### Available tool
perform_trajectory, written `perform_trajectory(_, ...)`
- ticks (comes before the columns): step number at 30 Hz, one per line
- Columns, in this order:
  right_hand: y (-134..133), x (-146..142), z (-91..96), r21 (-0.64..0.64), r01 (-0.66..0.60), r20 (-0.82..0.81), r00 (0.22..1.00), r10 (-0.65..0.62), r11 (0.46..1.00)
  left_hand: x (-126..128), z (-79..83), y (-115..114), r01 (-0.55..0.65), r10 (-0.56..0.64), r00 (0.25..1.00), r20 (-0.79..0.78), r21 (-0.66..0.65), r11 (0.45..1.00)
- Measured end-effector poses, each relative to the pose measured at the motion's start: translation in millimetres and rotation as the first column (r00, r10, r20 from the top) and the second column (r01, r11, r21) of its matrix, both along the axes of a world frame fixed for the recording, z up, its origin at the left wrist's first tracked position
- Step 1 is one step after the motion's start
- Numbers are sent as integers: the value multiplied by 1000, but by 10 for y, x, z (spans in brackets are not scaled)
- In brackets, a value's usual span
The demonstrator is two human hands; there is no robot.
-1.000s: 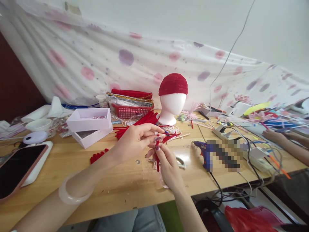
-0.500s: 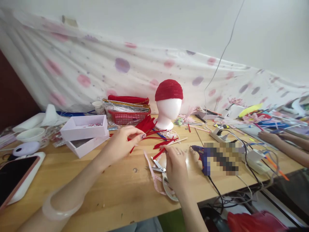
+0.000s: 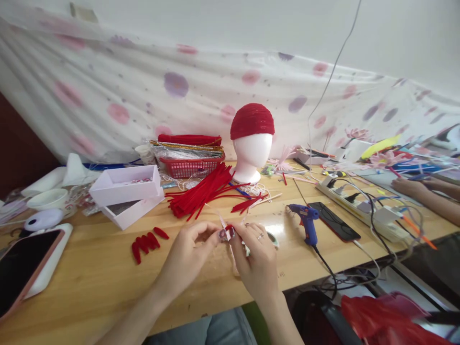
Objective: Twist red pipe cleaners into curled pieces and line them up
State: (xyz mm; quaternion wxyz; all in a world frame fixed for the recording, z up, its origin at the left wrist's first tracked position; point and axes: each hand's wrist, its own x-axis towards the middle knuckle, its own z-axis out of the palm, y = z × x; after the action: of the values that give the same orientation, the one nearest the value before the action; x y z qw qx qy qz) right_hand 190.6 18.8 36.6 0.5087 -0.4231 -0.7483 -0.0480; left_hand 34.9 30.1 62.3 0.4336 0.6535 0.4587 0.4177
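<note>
My left hand (image 3: 196, 247) and my right hand (image 3: 255, 251) meet above the middle of the table, fingertips pinched. Between them they hold a thin pale pink tape (image 3: 220, 219), with a small red piece (image 3: 228, 231) against it. The tape's lower end hangs beneath my fingers. Part of a scissors handle (image 3: 275, 241) shows behind my right hand, which hides the rest. Several short red fuzzy petals (image 3: 148, 242) lie left of my left hand. Beyond my hands rests a bundle of red pipe cleaners (image 3: 197, 191), with shorter red pieces (image 3: 247, 203) beside it.
A white foam head (image 3: 251, 155) with a red wrapped cap stands behind. White boxes (image 3: 125, 184) and a red basket (image 3: 190, 167) are at back left. Right lie a blue glue gun (image 3: 305, 220), a phone (image 3: 334, 221) and a power strip (image 3: 359, 206). Another person's hands (image 3: 413, 189) are at far right.
My left hand has come back from the pipe cleaner bundle to meet my right hand. The pink tape, previously on the table, is now raised between my fingers. Red petals show where my forearm was.
</note>
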Motion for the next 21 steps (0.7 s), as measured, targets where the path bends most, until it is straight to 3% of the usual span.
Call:
perform_trajectory(2, -18, -23, -14, 0, 4, 5, 1000, -4, 1000, 32, -56, -51, -113, 135, 984, -114, 184, 976)
perform_trajectory(5, -37, -29, -58, -3, 27, 11, 1000, -27, 1000, -2, -114, -73, -276, 365, 913, -181, 383, 881)
perform_trajectory(7, -52, -6, -94, 2, 61, -18, 998, -61, 998, -98, -130, -63, -404, 516, 841, -163, 445, 799)
perform_trajectory(9, -69, 33, -122, 1, 73, -36, 997, -73, 997, -231, -133, -54, -485, 592, 791, -154, 433, 760)
perform_trajectory(12, -87, 82, -144, -2, 42, -20, 999, -42, 999, -410, -135, -56, -466, 562, 802, -204, 374, 801)
perform_trajectory(14, -89, 92, -151, 1, 19, -9, 1000, -19, 1000, -467, -142, -61, -422, 534, 820, -206, 412, 808)
perform_trajectory(17, -84, 72, -156, 4, 12, -3, 1000, -12, 1000, -442, -149, -70, -360, 513, 843, -162, 539, 761)
perform_trajectory(21, -102, 18, -132, 4, 15, 6, 1000, -15, 1000, -288, -134, -98, -154, 396, 894, -212, 683, 714)
